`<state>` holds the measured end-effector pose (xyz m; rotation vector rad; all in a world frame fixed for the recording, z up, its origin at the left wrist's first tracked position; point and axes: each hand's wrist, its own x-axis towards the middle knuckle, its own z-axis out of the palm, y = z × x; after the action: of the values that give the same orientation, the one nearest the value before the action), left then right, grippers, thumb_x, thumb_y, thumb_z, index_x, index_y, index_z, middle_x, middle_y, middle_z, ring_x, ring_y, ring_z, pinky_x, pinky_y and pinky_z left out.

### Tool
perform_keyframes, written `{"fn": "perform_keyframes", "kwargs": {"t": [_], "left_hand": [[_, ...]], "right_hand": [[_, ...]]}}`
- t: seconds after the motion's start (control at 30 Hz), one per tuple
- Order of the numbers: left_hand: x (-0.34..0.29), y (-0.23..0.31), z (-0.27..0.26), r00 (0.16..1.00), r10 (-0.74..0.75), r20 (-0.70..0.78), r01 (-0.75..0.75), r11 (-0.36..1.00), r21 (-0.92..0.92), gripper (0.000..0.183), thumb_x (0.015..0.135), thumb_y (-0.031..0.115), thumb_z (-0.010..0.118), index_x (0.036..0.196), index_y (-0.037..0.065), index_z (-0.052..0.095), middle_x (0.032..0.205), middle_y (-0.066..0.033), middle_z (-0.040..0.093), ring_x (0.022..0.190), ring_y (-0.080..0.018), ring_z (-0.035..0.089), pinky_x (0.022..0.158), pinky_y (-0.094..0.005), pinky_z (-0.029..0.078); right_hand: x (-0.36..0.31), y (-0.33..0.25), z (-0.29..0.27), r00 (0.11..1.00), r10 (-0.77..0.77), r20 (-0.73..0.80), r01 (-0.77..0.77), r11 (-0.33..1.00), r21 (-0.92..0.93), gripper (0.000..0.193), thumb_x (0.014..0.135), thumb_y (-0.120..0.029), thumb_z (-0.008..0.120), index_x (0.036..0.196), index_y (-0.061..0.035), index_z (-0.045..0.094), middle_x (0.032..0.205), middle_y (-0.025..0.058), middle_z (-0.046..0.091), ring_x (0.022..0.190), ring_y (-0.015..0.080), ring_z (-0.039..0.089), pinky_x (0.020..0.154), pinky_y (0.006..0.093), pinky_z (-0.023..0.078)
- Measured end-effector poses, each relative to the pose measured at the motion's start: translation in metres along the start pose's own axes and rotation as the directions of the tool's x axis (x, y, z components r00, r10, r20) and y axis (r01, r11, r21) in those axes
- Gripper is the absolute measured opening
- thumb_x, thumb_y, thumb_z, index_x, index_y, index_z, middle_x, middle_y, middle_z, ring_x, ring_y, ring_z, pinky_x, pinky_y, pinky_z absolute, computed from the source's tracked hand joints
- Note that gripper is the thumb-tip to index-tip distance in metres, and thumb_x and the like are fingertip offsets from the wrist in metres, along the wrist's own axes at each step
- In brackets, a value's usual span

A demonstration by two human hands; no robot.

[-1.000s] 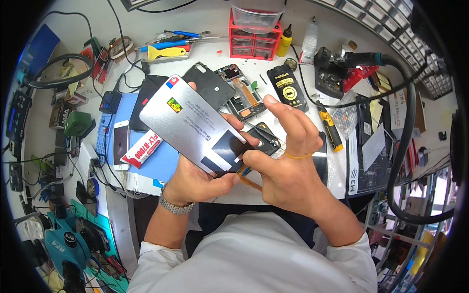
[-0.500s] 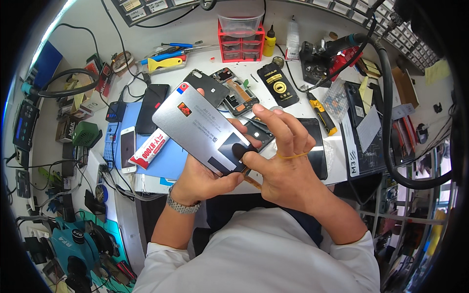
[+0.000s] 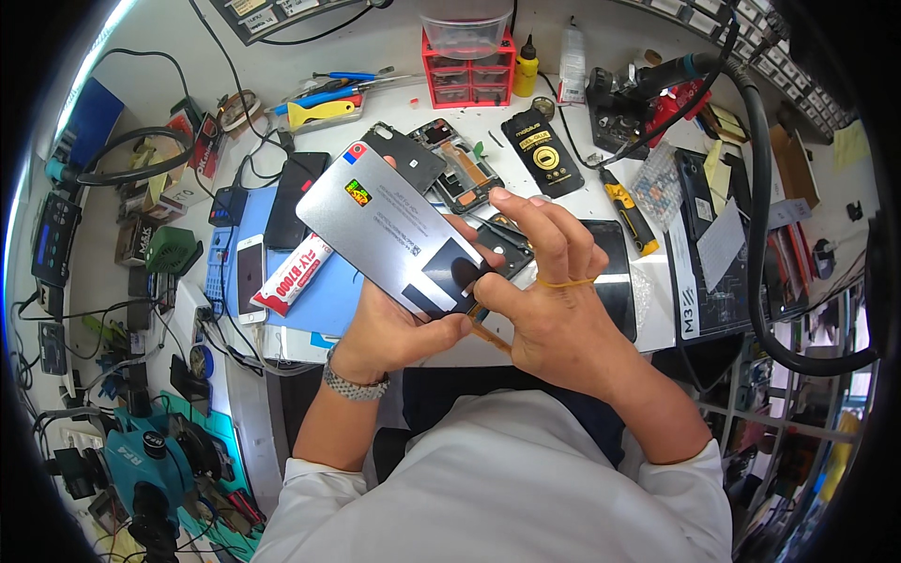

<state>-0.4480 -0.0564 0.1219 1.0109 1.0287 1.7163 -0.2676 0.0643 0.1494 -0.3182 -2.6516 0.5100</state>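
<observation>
Silver panel (image 3: 375, 214): tilted above worktop (image 3: 450, 355); sticker (image 3: 358, 193), orange-red half a second ago, now shows green and yellow.
Left hand (image 3: 389, 328): grasping panel, unchanged.
Right hand (image 3: 558, 305): one digit at panel's lower end, others raised; pinch cannot be confirmed.
Red drawer unit (image 3: 469, 78): contents indistinct; clear tub (image 3: 466, 38) atop.
Worktop near edge: just below panel; opened phone (image 3: 460, 169) beyond.

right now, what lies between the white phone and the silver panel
The head view shows a red-and-white tube, then blue mat, before the silver panel.
</observation>
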Motion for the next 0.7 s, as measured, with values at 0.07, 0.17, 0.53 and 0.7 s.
{"fn": "perform_keyframes", "kwargs": {"t": [0.07,0.17,0.53,0.7], "left_hand": [[0.002,0.003,0.002,1.000,0.001,0.002,-0.001,1.000,-0.001,0.089,0.080,-0.008,0.078,0.158,-0.002,0.036,0.143,-0.0163,0.060,0.138,-0.0300,0.067,0.109,-0.0421,0.062],[0.005,0.005,0.001,1.000,-0.011,0.009,0.011,0.999,0.035,0.090,0.080,-0.008,0.079,0.159,-0.003,0.035,0.146,-0.0168,0.058,0.138,-0.0303,0.066,0.108,-0.0415,0.063],[0.000,-0.016,0.013,0.959,0.162,-0.231,-0.134,0.982,0.133,0.132,0.085,-0.012,0.084,0.177,0.019,-0.006,0.155,-0.0200,0.049,0.141,-0.0327,0.063,0.109,-0.0430,0.062],[-0.003,-0.018,0.012,0.962,0.233,-0.141,-0.201,0.957,0.210,0.140,0.085,-0.011,0.083,0.177,0.023,-0.018,0.159,-0.0232,0.044,0.141,-0.0325,0.061,0.108,-0.0422,0.063]], "right_hand": [[0.000,0.002,0.000,1.000,0.011,-0.018,-0.011,1.000,0.007,0.029,0.078,-0.009,0.090,0.096,-0.0203,0.070,0.178,0.0119,0.025,0.160,0.0405,0.022,0.121,0.0532,0.022],[0.000,0.005,-0.001,0.997,0.021,-0.072,-0.021,1.000,0.003,0.027,0.078,-0.006,0.087,0.096,-0.0192,0.071,0.177,0.0144,0.028,0.158,0.0406,0.024,0.120,0.0518,0.023],[-0.003,0.006,0.001,0.948,0.018,-0.318,-0.018,1.000,0.002,0.015,0.068,-0.011,0.085,0.082,-0.0140,0.079,0.165,0.0144,0.053,0.141,0.0373,0.044,0.115,0.0493,0.025],[-0.002,-0.001,0.000,0.957,0.010,-0.291,-0.021,0.999,-0.037,0.010,0.074,-0.014,0.084,0.078,-0.0090,0.076,0.169,0.0119,0.051,0.143,0.0338,0.044,0.106,0.0519,0.027]]}}
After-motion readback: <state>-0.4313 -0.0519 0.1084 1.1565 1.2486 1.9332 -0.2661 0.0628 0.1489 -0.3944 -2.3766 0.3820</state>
